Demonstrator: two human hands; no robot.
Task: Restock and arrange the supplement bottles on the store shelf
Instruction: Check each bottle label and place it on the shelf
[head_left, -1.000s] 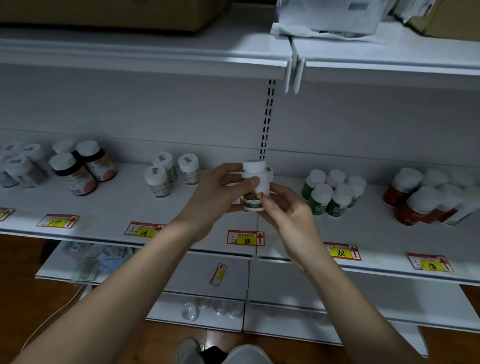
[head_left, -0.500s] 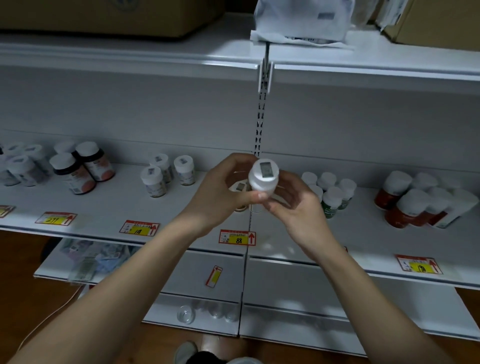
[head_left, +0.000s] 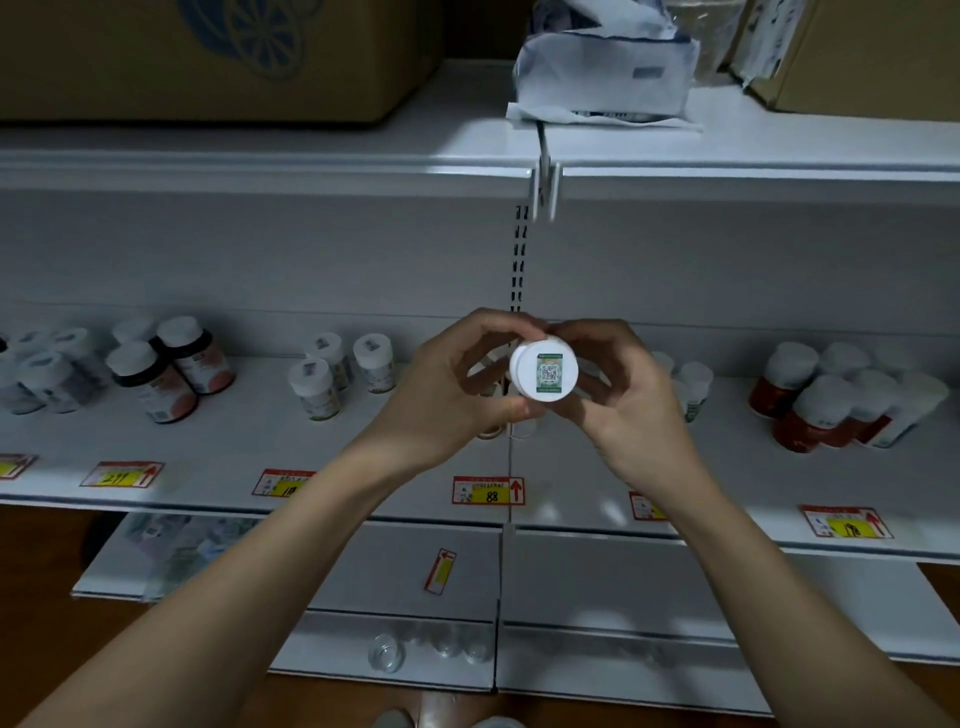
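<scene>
I am looking at a white store shelf (head_left: 218, 447) that runs across the middle of the frame, with a grey back panel and a slotted upright behind it at centre. A second shelf (head_left: 260, 156) crosses the upper part of the frame; on it sit a cardboard box (head_left: 208, 57) with a blue round logo at upper left, a crumpled white bag (head_left: 602, 78) at upper centre and another box (head_left: 878, 52) at upper right. Brown floor shows along the bottom edge, under lower white shelves.

Both my hands meet at centre frame. My left hand (head_left: 457, 389) and right hand (head_left: 623, 384) each curl their fingers round 1 white bottle (head_left: 544, 368), clamped on it from either side. It is held in the air in front of the shelf, its cap facing me. The cap carries a green-edged sticker with a QR code; its small print is too fine to read.

Price tags line the shelf edge, yellow with red arrows: 1 at left (head_left: 122, 474) reads 299, 1 at centre (head_left: 488, 491) reads 88. The others are blurred.

Dark bottles (head_left: 166, 369) with white caps stand at left, 3 small white ones (head_left: 337, 369) left of centre, red ones (head_left: 831, 400) at right.
</scene>
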